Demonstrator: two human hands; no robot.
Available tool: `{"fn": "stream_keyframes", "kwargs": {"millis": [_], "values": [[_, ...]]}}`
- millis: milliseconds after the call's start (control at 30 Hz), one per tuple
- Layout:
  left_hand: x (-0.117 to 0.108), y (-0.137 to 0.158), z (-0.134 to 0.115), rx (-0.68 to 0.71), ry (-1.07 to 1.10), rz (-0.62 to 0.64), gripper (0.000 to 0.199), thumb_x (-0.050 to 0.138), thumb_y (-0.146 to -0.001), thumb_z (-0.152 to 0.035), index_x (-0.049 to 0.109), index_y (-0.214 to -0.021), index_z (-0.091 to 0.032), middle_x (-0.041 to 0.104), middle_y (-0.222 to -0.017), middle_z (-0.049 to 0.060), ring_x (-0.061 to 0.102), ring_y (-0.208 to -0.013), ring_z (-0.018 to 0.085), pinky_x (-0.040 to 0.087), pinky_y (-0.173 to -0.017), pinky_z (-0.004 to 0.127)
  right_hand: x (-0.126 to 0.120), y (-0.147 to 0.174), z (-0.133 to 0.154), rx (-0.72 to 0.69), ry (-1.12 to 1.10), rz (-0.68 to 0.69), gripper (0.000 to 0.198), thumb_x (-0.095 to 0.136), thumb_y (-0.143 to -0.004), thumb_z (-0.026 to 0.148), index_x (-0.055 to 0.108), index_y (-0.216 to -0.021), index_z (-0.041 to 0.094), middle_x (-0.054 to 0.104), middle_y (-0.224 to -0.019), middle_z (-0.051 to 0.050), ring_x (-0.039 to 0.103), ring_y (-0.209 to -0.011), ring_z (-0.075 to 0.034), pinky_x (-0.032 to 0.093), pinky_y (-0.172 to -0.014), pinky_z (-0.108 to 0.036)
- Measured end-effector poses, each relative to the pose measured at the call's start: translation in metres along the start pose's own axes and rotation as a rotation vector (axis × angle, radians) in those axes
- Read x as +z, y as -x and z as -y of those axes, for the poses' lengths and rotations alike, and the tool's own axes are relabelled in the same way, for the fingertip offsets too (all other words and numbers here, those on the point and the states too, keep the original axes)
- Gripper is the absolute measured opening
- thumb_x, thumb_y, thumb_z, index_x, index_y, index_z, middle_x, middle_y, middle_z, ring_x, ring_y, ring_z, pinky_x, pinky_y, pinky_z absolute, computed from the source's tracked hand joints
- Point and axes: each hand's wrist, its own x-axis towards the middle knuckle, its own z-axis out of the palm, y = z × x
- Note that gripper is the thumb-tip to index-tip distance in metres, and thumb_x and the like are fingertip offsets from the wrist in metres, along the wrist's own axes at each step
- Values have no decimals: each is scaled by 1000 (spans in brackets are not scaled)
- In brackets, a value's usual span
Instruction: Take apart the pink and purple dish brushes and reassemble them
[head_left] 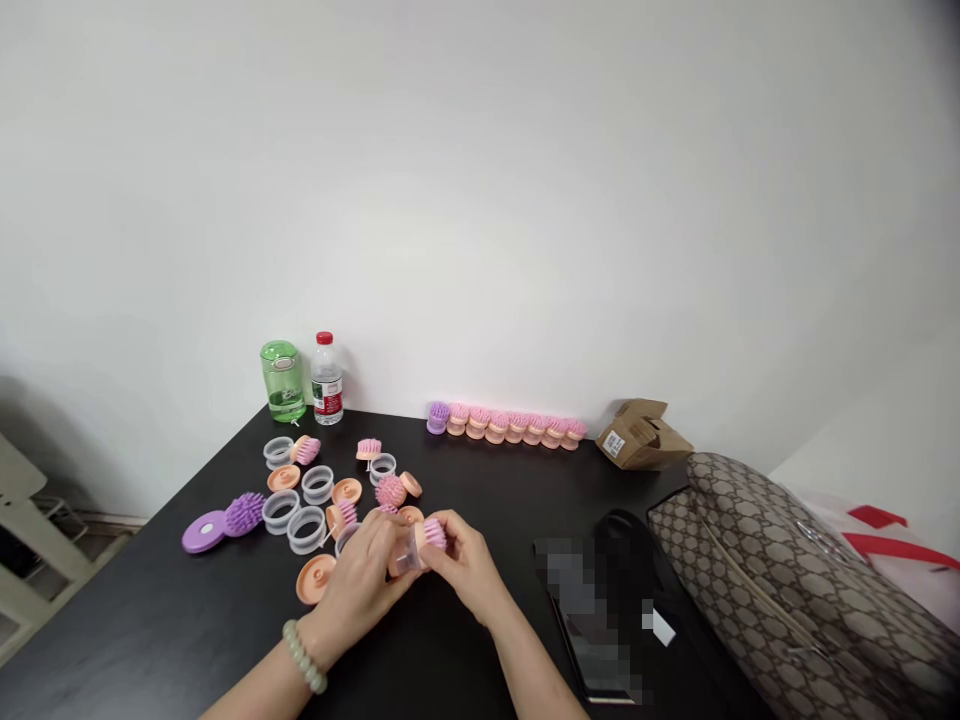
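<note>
Above the front of the black table, my left hand (364, 570) is closed around a translucent plastic ring (407, 555) with a peach part behind it. My right hand (469, 565) grips a pink bristle brush head (433, 534) with a peach rim, which meets the ring's right end. Whether the two are locked together cannot be seen. Left of my hands lie loose translucent rings (306, 530), peach round caps (315, 578) and more pink brush heads (391, 491). Fingers of my left hand hide some of these parts.
A row of round brushes (496, 427) stands along the wall. Farther left are a purple brush (244, 514) with its purple base (203, 532), a green container (283, 380) and a water bottle (327, 380). A cardboard box (645, 435), phone (592, 620) and patterned bag (810, 570) occupy the right.
</note>
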Motion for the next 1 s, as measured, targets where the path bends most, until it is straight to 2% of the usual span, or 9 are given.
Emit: {"fn": "stream_keyframes", "kwargs": {"millis": [100,233,400,567,700,833,933,1000], "values": [[0,1,2,1,6,22,34,67,-89,-23,49,-119,-23,66,-109,8,64,-105,28,55,-88,42,-2,1,1,-24,17,-6,16,69,-75,20,63,-89,19,57,-78,4,53,-70,-13,43,-65,-24],[-1,2,5,2,11,54,26,63,-91,-23,50,-114,-24,65,-112,8,64,-106,28,55,-90,43,-3,1,2,-48,13,32,21,72,-75,24,63,-93,20,60,-82,3,55,-74,-14,45,-68,-25],[-2,3,6,-1,11,38,35,67,-89,-21,49,-118,-24,65,-112,8,63,-107,29,55,-89,43,-1,2,3,-67,25,32,23,73,-75,29,63,-94,21,61,-83,2,57,-76,-15,46,-70,-26],[-3,1,5,-40,14,47,30,70,-87,-22,53,-111,-22,65,-106,8,65,-99,27,56,-83,41,0,4,4,-85,58,30,23,74,-75,29,64,-94,21,62,-83,2,58,-75,-15,47,-69,-26],[-5,-2,4,-118,62,104,34,76,-82,-29,56,-108,-22,66,-98,6,67,-90,26,57,-75,39,-3,6,12,-138,159,35,30,77,-72,20,67,-100,24,66,-96,-1,63,-90,-20,49,-82,-30],[-6,-4,1,-169,95,112,32,76,-81,-25,57,-107,-23,67,-96,4,68,-88,25,56,-74,38,-4,6,15,-266,193,82,33,73,-78,16,66,-108,26,65,-120,-5,60,-115,-24,46,-101,-38],[-4,-4,-1,-172,107,97,30,73,-81,-21,56,-105,-23,67,-98,4,68,-91,25,57,-76,39,-5,5,9,-235,156,67,53,75,-74,16,59,-123,29,56,-137,-7,54,-128,-26,43,-106,-40],[-2,-2,-2,-138,105,83,29,71,-82,-20,56,-106,-24,67,-101,6,67,-95,27,58,-79,41,-6,4,2,-142,134,40,70,80,-69,19,52,-132,29,57,-135,-8,57,-123,-26,47,-101,-40]]}}
